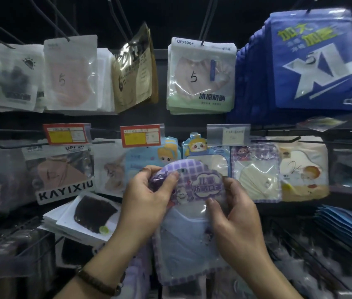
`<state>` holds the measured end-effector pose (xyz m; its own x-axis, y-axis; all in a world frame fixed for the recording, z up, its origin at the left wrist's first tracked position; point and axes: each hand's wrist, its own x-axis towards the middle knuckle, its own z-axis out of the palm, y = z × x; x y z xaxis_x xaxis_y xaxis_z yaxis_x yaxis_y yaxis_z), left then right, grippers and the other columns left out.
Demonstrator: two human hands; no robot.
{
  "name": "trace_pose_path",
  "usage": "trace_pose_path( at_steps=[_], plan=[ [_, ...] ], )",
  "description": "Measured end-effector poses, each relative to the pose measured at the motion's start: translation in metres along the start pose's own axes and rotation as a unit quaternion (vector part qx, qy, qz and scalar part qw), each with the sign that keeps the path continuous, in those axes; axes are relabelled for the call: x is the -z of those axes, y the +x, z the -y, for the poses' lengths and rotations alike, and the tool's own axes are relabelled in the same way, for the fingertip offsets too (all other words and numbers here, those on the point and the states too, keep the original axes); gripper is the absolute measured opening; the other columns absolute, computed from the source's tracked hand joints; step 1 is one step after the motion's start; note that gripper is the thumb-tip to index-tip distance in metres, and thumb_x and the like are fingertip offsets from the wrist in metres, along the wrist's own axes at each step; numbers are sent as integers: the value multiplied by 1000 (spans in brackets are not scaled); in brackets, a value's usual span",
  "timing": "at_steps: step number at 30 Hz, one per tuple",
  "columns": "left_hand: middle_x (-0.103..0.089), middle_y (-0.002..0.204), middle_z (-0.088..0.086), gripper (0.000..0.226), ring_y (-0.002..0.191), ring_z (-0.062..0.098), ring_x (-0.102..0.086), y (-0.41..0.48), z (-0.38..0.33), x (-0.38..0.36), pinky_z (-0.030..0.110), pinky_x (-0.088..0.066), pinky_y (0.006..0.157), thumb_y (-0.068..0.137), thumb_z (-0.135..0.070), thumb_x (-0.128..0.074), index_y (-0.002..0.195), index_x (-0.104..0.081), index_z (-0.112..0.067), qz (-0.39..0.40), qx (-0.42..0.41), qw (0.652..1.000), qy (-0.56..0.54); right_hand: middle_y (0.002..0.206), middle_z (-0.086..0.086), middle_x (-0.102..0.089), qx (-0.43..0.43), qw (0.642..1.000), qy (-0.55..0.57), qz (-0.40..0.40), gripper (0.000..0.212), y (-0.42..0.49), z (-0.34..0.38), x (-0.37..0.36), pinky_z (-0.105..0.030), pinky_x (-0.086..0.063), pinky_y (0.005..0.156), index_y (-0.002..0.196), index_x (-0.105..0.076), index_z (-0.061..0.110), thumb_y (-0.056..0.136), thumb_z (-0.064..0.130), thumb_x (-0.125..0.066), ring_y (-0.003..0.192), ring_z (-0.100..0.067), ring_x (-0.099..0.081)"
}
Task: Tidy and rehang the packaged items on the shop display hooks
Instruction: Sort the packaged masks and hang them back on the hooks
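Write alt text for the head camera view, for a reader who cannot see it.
Two hands hold a purple checked mask packet before a shop display: the left hand pinches its top left corner, the right hand grips its right edge. A blue XL pack hangs upper right.

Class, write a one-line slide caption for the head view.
Left hand and right hand hold a purple checked mask packet before racks of hanging mask packs.

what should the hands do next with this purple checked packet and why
Probably lift the purple checked packet up and to the right, toward the matching purple packet hanging on the middle row. The left hand and right hand both pinch it below that row, its hang slot sits free at the top, and the same design hangs close by.
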<state>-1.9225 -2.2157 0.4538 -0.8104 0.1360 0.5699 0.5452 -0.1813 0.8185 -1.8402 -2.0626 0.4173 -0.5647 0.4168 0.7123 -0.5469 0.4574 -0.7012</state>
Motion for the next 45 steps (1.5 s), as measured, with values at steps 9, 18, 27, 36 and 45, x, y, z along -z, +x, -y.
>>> trace_pose_path(
  at_steps=[9,18,27,36,45],
  plan=[
    [-80,79,4,30,73,25,-75,3,-5,-82,65,-64,75,78,-53,-79,88,-71,-27,29,-56,998,6,98,16,-74,40,993,-39,-99,51,4,1,64,-38,-60,77,140,-60,38,99,10,-73,74,-15,-70],
    [-74,67,-15,17,56,1,-64,5,-8,-165,25,-53,59,92,-42,-82,82,-68,-46,50,-103,993,21,105,30,-75,84,983,-64,-150,40,30,-12,130,-6,-48,74,138,-70,29,101,17,-72,98,-28,-64],
    [-74,79,-17,7,64,0,-67,9,-29,-219,38,-64,63,104,-32,-71,98,-66,-34,74,-163,984,10,135,16,-72,152,968,-83,-180,40,71,-25,181,-43,-52,112,140,-69,24,102,11,-71,130,-8,-65],
    [-73,99,-15,5,81,12,-74,25,-20,-232,51,-66,73,104,-30,-71,106,-67,-32,25,-219,975,20,127,15,-76,166,970,-93,-148,35,103,-36,190,-36,-55,108,128,-77,28,101,7,-70,121,-2,-69],
    [-43,133,5,45,115,19,-58,56,22,-232,31,-52,108,96,-28,-75,139,-60,-33,26,-217,929,299,134,3,-37,-5,960,-278,37,71,129,-54,178,-22,-36,104,160,-39,47,100,29,-73,122,-17,-48]
  ],
)
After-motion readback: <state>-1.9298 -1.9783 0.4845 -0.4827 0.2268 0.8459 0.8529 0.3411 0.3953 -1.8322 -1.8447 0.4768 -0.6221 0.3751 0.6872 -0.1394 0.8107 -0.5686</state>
